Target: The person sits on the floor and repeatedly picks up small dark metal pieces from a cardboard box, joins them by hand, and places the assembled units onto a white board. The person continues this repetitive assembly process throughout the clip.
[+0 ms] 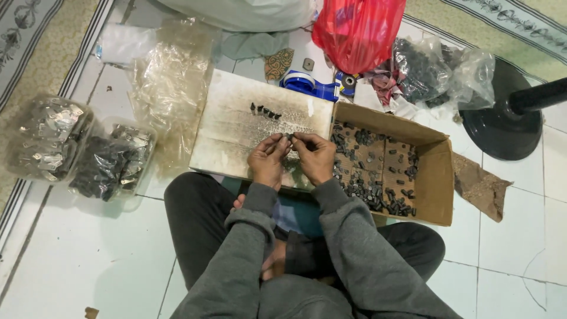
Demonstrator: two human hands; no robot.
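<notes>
Nearest: grey sleeves and crossed legs on a white tiled floor (88,260). Above the lap, left hand (267,160) and right hand (315,157) brought together, fingers (280,143) of both pinched nearly shut on one small dark part (289,137), held just over the worn white board (236,124). Beside the right hand, an open cardboard box (434,177) strewn with loose dark pieces (369,192). Farther on the board, a short row of finished pieces (265,111). Left, well apart, clear bags of metal clips (47,139). Far edge: tape dispenser (307,82), red bag (357,29), black stand base (502,124). Likely risk: the part slipping from so slight a pinch and dropping among the board's scattered debris, hard to find again.
</notes>
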